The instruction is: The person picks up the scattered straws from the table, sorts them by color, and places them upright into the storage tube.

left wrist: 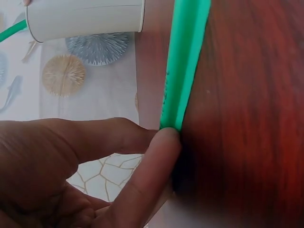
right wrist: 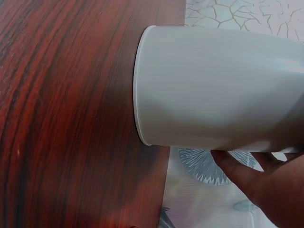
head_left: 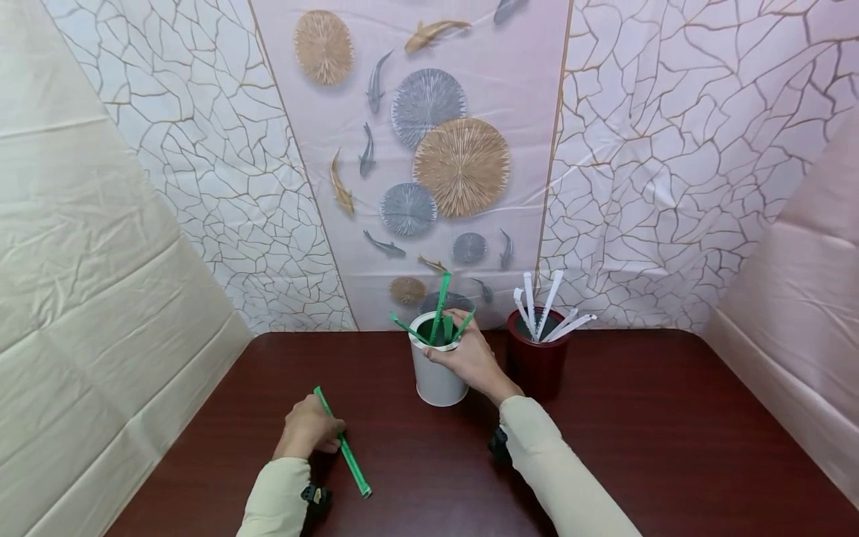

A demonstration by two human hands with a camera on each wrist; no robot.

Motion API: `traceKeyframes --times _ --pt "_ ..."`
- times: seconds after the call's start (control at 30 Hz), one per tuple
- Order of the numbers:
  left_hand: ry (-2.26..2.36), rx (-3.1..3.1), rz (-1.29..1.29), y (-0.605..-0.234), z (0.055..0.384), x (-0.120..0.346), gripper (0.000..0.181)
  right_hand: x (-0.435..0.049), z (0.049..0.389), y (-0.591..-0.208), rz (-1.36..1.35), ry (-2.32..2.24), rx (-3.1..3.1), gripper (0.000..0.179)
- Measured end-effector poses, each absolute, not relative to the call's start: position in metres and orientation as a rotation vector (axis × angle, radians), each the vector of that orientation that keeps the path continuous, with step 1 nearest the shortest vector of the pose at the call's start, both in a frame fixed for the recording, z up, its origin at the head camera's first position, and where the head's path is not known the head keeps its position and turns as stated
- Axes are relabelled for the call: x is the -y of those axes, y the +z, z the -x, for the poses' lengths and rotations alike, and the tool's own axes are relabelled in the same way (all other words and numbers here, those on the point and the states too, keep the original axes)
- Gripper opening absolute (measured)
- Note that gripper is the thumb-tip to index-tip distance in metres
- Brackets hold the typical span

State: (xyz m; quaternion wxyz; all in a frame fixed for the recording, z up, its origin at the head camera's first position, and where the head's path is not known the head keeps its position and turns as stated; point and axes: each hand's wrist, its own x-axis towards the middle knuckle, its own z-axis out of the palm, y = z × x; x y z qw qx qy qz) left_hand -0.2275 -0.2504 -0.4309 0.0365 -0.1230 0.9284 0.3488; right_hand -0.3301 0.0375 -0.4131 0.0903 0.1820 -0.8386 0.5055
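My left hand (head_left: 311, 425) pinches a long, thin green stick packet (head_left: 352, 462) low over the table at the left. In the left wrist view, thumb and finger meet at the packet (left wrist: 185, 61), which bears small dark print; whether it touches the tabletop I cannot tell. My right hand (head_left: 470, 354) grips the upper part of a white can (head_left: 436, 380), thumb at the near rim. Several green packets (head_left: 439, 306) stick out of that can, leaning different ways. The can (right wrist: 213, 90) stands upright on the table, its plain side filling much of the right wrist view.
Just right of the white can stands a dark red can (head_left: 537, 365) with several white stick packets (head_left: 546, 302) in it. The dark red-brown table (head_left: 416, 477) meets a patterned cloth backdrop (head_left: 637, 186) behind, with pale cloth (head_left: 101, 313) along the left.
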Motion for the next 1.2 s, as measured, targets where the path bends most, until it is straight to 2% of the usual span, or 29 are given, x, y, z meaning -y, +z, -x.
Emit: traceKeyframes --times 0.3,0.47,0.6,0.67,0.77,0.93,1.07,1.2 --pt "1.042 -2.877 0.385 -0.432 0.23 0.252 0.031 -0.037 0.329 -0.414 -0.549 1.526 2.474 0.079" --pt "1.059 -2.994 0.35 -0.404 0.23 0.252 0.025 -0.037 0.33 -0.414 -0.555 1.523 2.47 0.078" --pt "1.201 -3.108 0.318 -0.359 0.225 0.245 0.055 -0.038 0.33 -0.413 -0.554 1.515 2.476 0.079" --pt "1.363 -3.15 0.276 -0.336 0.222 0.239 0.059 -0.038 0.33 -0.413 -0.553 1.517 2.478 0.079" --pt "1.707 -3.149 0.141 -0.305 0.22 0.227 0.056 -0.039 0.33 -0.413 -0.556 1.521 2.475 0.079" --pt "2.233 -2.988 -0.177 -0.273 0.229 0.202 0.036 -0.041 0.331 -0.414 -0.537 1.512 2.477 0.079" --pt "2.416 -2.925 -0.371 -0.262 0.243 0.182 0.027 -0.04 0.33 -0.414 -0.52 1.508 2.494 0.081" --pt "2.441 -2.925 -0.412 -0.262 0.262 0.168 0.023 -0.037 0.328 -0.413 -0.512 1.51 2.5 0.082"
